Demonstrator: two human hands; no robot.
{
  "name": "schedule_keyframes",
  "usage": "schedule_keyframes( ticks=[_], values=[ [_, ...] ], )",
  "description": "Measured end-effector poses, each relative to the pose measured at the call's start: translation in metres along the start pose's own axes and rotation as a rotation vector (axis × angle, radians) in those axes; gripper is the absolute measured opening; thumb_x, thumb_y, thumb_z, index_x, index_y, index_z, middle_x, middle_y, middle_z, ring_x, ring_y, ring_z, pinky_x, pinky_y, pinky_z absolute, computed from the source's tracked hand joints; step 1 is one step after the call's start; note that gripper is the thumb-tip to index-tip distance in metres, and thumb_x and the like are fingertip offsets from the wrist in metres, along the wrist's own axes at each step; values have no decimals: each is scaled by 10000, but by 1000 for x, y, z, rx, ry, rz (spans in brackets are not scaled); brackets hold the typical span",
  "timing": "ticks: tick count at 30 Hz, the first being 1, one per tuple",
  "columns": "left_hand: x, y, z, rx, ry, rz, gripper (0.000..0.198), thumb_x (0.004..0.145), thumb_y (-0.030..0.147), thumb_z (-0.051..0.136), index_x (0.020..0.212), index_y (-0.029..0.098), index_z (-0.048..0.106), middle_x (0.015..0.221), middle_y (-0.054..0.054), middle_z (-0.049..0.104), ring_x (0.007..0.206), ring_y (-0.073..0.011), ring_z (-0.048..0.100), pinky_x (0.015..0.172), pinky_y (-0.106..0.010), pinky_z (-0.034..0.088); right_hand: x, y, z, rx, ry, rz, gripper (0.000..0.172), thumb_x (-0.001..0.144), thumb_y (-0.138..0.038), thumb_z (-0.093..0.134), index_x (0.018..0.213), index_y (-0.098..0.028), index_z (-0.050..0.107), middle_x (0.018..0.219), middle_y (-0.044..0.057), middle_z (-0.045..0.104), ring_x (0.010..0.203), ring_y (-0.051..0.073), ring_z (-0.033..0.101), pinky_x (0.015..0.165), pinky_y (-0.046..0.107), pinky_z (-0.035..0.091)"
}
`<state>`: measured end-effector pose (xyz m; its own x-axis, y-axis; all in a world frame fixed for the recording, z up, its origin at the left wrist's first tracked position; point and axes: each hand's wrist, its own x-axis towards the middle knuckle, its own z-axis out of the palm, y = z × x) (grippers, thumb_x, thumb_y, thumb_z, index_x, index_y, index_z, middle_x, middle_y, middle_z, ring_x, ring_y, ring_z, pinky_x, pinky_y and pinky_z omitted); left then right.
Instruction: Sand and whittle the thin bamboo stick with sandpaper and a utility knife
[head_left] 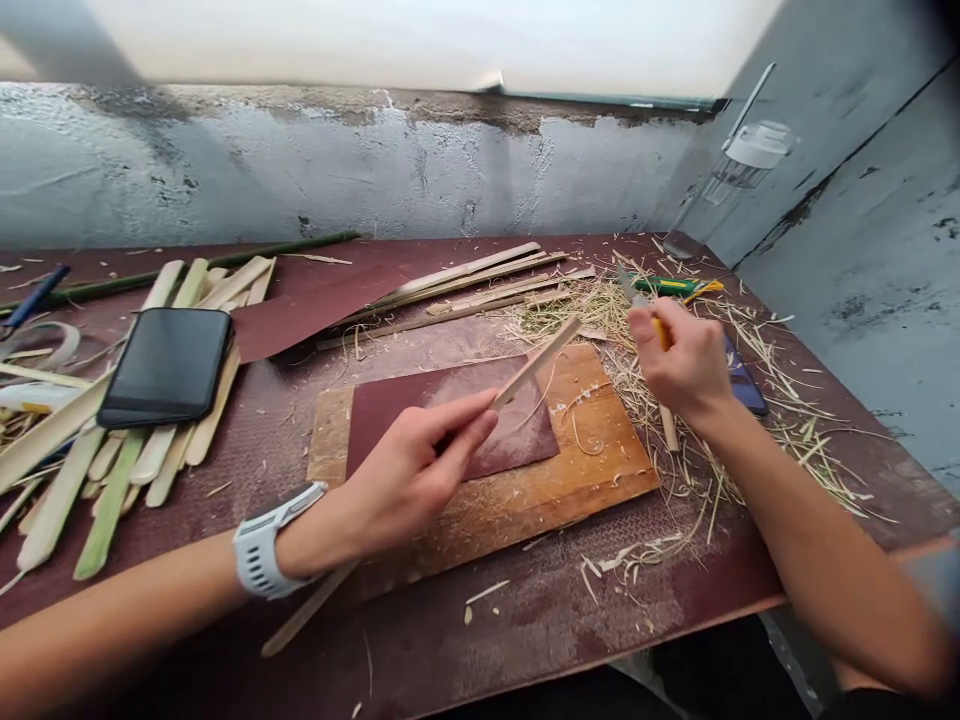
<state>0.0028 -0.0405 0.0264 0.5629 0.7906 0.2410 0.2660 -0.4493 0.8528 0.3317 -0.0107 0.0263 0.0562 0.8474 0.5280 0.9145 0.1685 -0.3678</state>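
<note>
My left hand [420, 470], with a pale watch on its wrist, pinches a thin bamboo strip [544, 358]. The strip slants over the board, one end pointing up and right, the other [307, 612] showing below my wrist. My right hand [682, 355] is closed around a knife [661, 332] with a yellow handle. Its blade [628, 288] points up and left, apart from the strip. Beneath both hands lies a wooden board [615, 430] with a sheet of dark red sandpaper [390, 410] on it, dusted pale in the middle.
Bamboo shavings [577, 305] are heaped right of the board, with a green-and-yellow object [667, 287] and a partly hidden phone [746, 380]. Another phone [169, 365] rests on bamboo slats [67, 500] at left. Long strips [480, 270] lie behind; a clear cup [742, 165] stands by the wall.
</note>
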Motion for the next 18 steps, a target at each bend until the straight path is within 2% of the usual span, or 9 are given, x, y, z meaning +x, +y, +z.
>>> schedule_keyframes(
  ticks=[2, 5, 10, 15, 18],
  values=[
    [3, -3, -1, -102, -11, -112, 345, 1083, 339, 521, 1262, 116, 715, 651, 58, 435, 561, -73, 335, 493, -190, 299, -9, -15, 6, 60, -83, -92, 466, 1036, -641, 451, 763, -264, 464, 548, -42, 428, 472, 145, 387, 526, 326, 273],
    [5, -6, -1, -191, -37, -167, 373, 1091, 386, 508, 1274, 112, 684, 674, 62, 392, 574, -72, 310, 491, -193, 273, -21, -34, 14, 106, -141, -193, 449, 1044, -606, 473, 763, -255, 462, 552, -53, 422, 453, 127, 385, 510, 310, 271],
    [3, -7, -1, -193, -59, -176, 343, 1097, 424, 506, 1169, 129, 664, 681, 65, 404, 576, -67, 312, 493, -194, 258, -30, -46, 19, 111, -175, -281, 398, 1069, -543, 483, 819, -238, 533, 544, -64, 424, 452, 123, 425, 502, 293, 285],
    [1, -2, 1, -339, -105, -249, 262, 1107, 456, 500, 1113, 195, 527, 673, 89, 425, 545, -58, 316, 499, -187, 254, -40, -60, 23, 100, -216, -345, 420, 1069, -545, 490, 791, -233, 539, 563, -39, 492, 470, 127, 460, 490, 298, 271],
    [0, 0, 4, -388, -111, -272, 290, 1103, 488, 502, 1026, 210, 475, 688, 86, 442, 535, -53, 339, 496, -188, 269, -45, -67, 24, 99, -227, -372, 417, 1073, -521, 496, 776, -231, 540, 574, -32, 512, 477, 127, 467, 494, 299, 284]
  ],
)
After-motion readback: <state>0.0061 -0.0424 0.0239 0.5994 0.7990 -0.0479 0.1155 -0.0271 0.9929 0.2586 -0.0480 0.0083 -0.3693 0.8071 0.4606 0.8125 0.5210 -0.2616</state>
